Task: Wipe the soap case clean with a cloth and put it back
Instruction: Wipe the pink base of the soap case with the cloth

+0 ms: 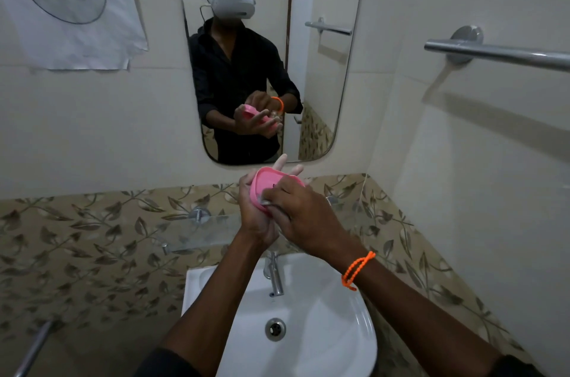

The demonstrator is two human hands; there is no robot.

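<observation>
I hold a pink soap case [265,183] above the sink, level with the bottom of the mirror. My left hand [257,216] cups the case from below and behind, its fingertips sticking out past the far rim. My right hand [303,216], with an orange bead band on its wrist, presses a small pale cloth [266,201] against the case's near edge. Most of the cloth is hidden under the fingers.
A white basin [354,324] with a chrome tap [274,276] lies below my arms. A glass shelf [203,233] is fixed to the leaf-patterned tiles behind my hands. A mirror [327,83] hangs above, a towel rail [499,52] at right, a paper sheet marked 11 [61,6] at left.
</observation>
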